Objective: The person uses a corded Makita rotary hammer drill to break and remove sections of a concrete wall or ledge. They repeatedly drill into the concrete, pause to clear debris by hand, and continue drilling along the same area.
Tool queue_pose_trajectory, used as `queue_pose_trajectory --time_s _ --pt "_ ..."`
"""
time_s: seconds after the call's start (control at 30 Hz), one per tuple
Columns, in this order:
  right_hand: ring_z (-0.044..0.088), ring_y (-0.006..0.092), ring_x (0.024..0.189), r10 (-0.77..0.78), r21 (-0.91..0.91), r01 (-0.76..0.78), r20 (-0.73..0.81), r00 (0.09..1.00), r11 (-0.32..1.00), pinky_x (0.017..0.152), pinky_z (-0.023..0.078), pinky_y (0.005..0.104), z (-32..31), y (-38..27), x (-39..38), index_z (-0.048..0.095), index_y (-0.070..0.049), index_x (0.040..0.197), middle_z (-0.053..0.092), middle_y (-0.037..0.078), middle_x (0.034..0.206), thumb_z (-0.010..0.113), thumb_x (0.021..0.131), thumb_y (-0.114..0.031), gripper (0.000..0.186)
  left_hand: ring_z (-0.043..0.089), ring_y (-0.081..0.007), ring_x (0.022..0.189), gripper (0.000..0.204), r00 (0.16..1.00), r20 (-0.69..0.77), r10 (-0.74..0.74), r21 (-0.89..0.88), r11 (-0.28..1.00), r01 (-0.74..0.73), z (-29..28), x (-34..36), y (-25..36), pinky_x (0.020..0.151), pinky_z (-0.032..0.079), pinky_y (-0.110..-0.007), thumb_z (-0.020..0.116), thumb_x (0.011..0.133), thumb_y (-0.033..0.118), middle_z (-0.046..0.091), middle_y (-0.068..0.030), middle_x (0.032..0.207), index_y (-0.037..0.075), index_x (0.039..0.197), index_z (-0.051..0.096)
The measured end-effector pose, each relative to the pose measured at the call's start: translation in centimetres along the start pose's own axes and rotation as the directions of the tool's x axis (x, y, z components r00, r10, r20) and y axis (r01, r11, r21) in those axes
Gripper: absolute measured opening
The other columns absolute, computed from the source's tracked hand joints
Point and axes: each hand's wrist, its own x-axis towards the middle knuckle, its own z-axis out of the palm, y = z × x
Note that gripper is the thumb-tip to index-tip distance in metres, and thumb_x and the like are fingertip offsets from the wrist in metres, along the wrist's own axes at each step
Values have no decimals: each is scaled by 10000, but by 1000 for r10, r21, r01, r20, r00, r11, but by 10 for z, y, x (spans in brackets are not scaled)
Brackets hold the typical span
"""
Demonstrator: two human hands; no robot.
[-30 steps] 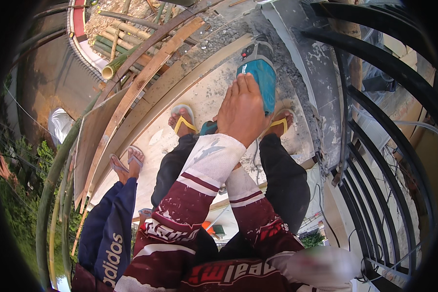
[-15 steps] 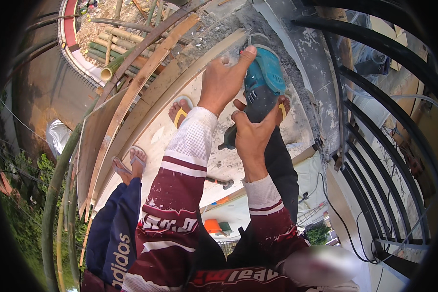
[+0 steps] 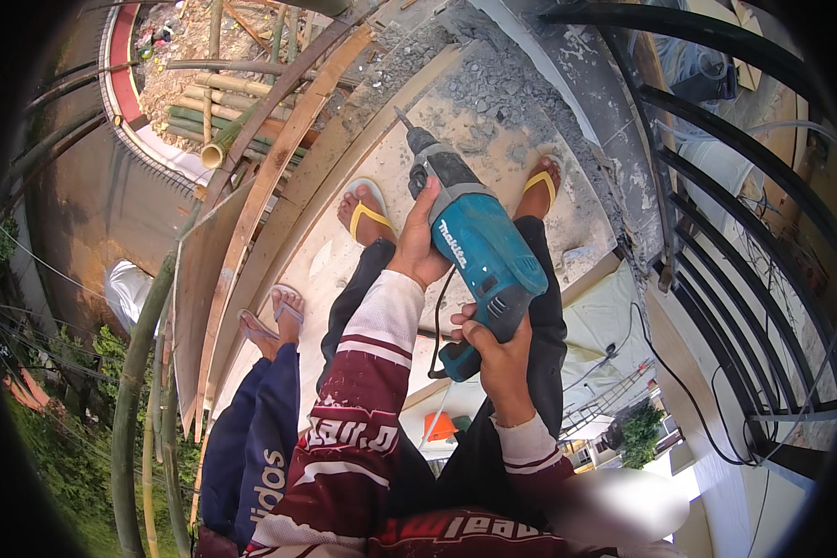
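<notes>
A teal and black rotary hammer drill [image 3: 479, 237] lies slantwise across my view, its chuck and bit [image 3: 405, 121] pointing to the upper left. My left hand [image 3: 418, 244] is closed on the side of its body near the front, the thumb lying along the grey gear housing. At the back end, my right hand [image 3: 504, 358] wraps round the black rear part by the handle [image 3: 460, 361]. Part of the grip is hidden behind the fingers. A dark cord hangs beside the handle. The drill is held above the pale board, between my feet in yellow-strapped sandals [image 3: 367, 219].
Broken grey rubble [image 3: 507, 102] lies ahead on the board's far end. Black metal railings [image 3: 716, 195] curve along the right. Wooden planks [image 3: 279, 177] and bamboo poles [image 3: 135, 400] edge the left side above a drop. Another person's sandalled feet [image 3: 274, 321] stand close on my left.
The drill has come back toward me and turned, so its chuck and bit now show. Both hands moved nearer with it, and more rubble is visible ahead.
</notes>
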Motion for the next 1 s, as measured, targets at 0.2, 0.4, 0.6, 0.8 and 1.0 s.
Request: queue_pose_trajectory --time_s 0.2,0.4,0.6,0.8,1.0 --pt "711 225 867 7 18 -9 92 996 1000 761 609 368 -34 23 -14 583 49 1246 679 123 1065 634 877 11 374 691 -244 1026 592 994 -99 -43 142 988 57 8 -18 -15 951 546 -410 691 922 580 714 -102 1131 72 1223 648" --pt "688 298 1145 -136 168 120 88 987 978 943 607 424 -46 29 -42 491 57 1363 668 136 1180 617 920 -12 466 670 -250 1082 518 997 -70 29 173 985 -17 13 -26 -36 991 523 -408 683 962 495 698 -112 1178 76 1260 620" --pt "701 279 1094 -297 147 302 -54 953 942 798 650 388 -81 67 -46 502 81 1341 668 186 1210 548 940 -11 414 687 -186 1001 533 991 -99 94 325 944 -58 20 -39 -70 924 545 -367 711 929 541 711 -52 1120 106 1228 639" --pt "709 245 1028 -305 287 299 -24 952 910 806 631 360 -129 67 -71 480 47 1367 643 164 1239 617 994 -124 434 646 -249 1136 591 991 -107 82 303 952 -46 13 -49 -122 1041 475 -439 614 973 585 689 -91 1221 92 1299 616" --pt "714 188 822 -419 39 427 -137 898 903 646 611 301 -165 105 -89 472 49 1289 669 160 1110 526 1029 -141 327 647 -263 1143 628 994 -101 -50 317 945 80 -2 -69 -161 1024 484 -500 683 918 612 682 -70 1207 144 1327 587"
